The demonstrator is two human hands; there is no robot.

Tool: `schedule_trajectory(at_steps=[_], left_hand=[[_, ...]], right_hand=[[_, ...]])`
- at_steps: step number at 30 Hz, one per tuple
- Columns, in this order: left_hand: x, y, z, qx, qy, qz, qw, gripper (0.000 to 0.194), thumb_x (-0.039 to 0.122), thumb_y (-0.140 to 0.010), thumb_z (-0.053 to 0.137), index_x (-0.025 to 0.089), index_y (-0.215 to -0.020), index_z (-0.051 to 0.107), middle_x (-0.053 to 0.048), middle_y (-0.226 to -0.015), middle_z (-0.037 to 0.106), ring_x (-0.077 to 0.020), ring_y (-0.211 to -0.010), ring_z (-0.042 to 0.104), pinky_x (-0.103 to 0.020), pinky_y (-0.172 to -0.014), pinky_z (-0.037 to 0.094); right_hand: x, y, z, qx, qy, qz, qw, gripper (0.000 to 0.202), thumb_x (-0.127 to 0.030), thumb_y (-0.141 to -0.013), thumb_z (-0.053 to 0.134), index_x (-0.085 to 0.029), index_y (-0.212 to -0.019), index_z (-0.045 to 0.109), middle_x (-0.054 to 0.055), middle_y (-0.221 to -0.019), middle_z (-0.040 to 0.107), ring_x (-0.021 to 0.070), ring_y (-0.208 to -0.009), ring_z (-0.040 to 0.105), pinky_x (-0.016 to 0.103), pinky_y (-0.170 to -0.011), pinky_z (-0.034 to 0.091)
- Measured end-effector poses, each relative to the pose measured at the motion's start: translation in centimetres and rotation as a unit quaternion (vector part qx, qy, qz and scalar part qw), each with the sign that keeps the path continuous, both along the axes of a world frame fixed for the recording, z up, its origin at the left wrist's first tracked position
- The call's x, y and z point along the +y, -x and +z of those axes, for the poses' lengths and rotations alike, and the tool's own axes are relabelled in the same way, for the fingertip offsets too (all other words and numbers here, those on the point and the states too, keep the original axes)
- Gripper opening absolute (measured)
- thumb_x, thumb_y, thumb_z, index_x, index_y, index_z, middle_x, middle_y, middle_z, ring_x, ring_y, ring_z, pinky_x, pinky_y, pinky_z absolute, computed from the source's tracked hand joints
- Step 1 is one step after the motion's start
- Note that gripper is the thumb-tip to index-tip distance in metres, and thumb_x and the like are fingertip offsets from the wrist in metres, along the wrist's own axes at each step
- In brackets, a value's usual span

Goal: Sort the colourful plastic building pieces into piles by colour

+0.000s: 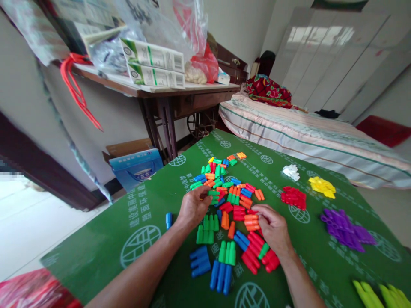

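Green toy pieces (214, 197) sit pinched in a person's left hand (195, 207) over multicoloured pieces (235, 192); the right hand (272, 224) closes near a red piece (252, 211), its grip unclear, above a green tabletop (96, 256).

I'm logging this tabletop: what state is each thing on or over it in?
Left bare hand, curled at green plastic pieces, grip unclear
Right bare hand, curled at orange plastic piece, grip unclear
Multicoloured plastic pegs, scattered
Single blue plastic peg, set apart
White plastic pieces, piled
Red plastic pieces near white ones, piled
Yellow plastic pieces, piled
Purple plastic pieces, piled
Lime plastic pieces, partly outside frame
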State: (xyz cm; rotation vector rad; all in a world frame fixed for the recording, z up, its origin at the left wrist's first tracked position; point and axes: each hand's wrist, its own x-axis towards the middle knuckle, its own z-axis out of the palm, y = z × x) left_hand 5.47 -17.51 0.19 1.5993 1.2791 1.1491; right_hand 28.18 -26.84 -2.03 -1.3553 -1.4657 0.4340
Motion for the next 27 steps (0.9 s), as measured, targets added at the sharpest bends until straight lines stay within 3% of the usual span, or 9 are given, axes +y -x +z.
schedule_trajectory(at_steps=[12,22,27], left_hand=[[-0.2,0.3,0.9,0.09,-0.023,0.022,0.995,0.027,0.028,-0.068,0.06,0.015,-0.089,0.07,0.0,-0.061,0.064,-0.0161,-0.057,0.057,-0.026,-0.055,0.041],[0.0,0.5,0.8,0.153,-0.009,0.002,0.988,0.031,0.032,-0.073,0.052,0.013,-0.091,0.068,0.0,-0.062,0.061,-0.0144,-0.056,0.054,-0.024,-0.053,0.039],[0.1,0.7,0.6,0.201,-0.015,-0.004,0.979,0.026,0.029,-0.073,0.049,0.015,-0.086,0.067,0.002,-0.058,0.057,-0.0124,-0.052,0.05,-0.023,-0.05,0.035]], right_hand=[[0.0,-0.5,-0.3,0.005,-0.003,-0.091,0.996,0.015,-0.026,-0.081,0.053,-0.019,-0.083,0.067,0.003,-0.079,0.066,0.0156,-0.07,0.062,0.027,-0.067,0.05],[0.6,-1.8,-1.9,0.012,0.006,-0.221,0.975,0.023,-0.034,-0.077,0.053,-0.018,-0.085,0.068,0.007,-0.087,0.07,0.0194,-0.081,0.065,0.032,-0.078,0.05],[0.7,-1.3,-1.9,0.017,0.068,-0.208,0.976,0.029,-0.038,-0.074,0.054,-0.018,-0.089,0.07,0.007,-0.087,0.07,0.02,-0.077,0.065,0.032,-0.073,0.052]])
